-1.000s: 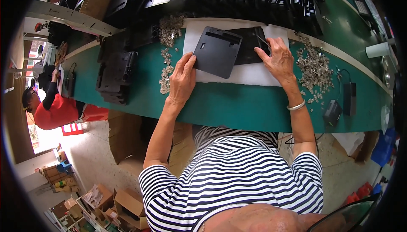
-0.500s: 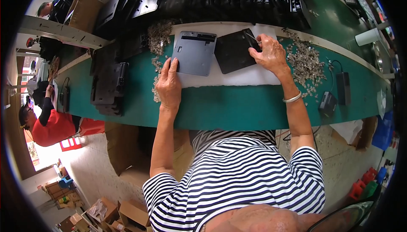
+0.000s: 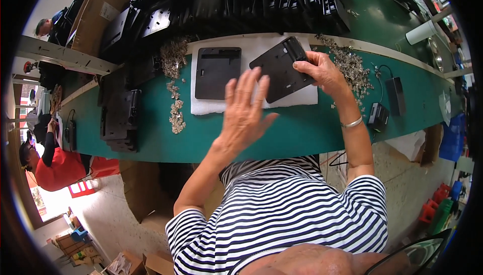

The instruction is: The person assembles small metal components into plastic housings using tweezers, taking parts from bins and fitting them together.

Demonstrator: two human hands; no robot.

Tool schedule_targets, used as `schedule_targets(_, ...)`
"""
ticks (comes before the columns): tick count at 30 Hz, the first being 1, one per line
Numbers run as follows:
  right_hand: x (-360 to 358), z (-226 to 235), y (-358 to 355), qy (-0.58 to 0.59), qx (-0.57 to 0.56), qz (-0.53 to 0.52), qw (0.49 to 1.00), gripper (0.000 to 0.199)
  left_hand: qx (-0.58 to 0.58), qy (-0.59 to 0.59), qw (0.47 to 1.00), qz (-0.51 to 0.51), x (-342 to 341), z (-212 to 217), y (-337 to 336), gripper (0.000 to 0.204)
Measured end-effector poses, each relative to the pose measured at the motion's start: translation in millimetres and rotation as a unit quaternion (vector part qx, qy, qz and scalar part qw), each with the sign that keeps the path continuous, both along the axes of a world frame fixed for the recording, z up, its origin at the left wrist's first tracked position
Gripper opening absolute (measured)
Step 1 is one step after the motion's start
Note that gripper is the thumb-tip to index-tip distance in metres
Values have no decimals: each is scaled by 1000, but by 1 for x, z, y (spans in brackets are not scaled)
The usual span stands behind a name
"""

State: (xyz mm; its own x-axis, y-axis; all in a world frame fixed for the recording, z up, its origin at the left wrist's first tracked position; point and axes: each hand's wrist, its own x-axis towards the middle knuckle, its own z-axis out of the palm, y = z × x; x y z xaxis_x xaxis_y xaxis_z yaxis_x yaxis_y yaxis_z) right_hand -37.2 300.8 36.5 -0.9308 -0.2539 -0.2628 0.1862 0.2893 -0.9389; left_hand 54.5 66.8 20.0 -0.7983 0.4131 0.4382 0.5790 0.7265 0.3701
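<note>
The tilted black plate (image 3: 282, 69) sits on the white foam pad (image 3: 307, 95), gripped by the right hand (image 3: 322, 72); loose screws (image 3: 352, 66) lie just beyond on the green tabletop (image 3: 302, 129). The left hand (image 3: 245, 111), fingers spread and empty, has lifted off the flat black plate (image 3: 217, 72), now lying uncovered.

I see a green worktop (image 3: 302, 129), a white foam pad (image 3: 216, 105) at upper centre under two black plates (image 3: 217, 72) (image 3: 282, 69), and my navy-and-white striped shirt (image 3: 282, 214) at the bottom.

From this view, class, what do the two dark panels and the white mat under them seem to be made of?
Flat panel and panel in the right hand: likely moulded plastic, matt black, with ribs and cut-outs. White mat: probably soft foam sheet, dull and slightly fuzzy at its edges.
</note>
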Motion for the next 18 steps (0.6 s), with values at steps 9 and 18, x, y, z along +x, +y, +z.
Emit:
schedule_targets(9,36,18,-8,35,-209,-34,977,35,243,27,969,19,-24,-16,23,40)
schedule_targets(18,33,-7,-23,57,-154,-20,986,20,483,-331,810,45,-27,-10,-3,38)
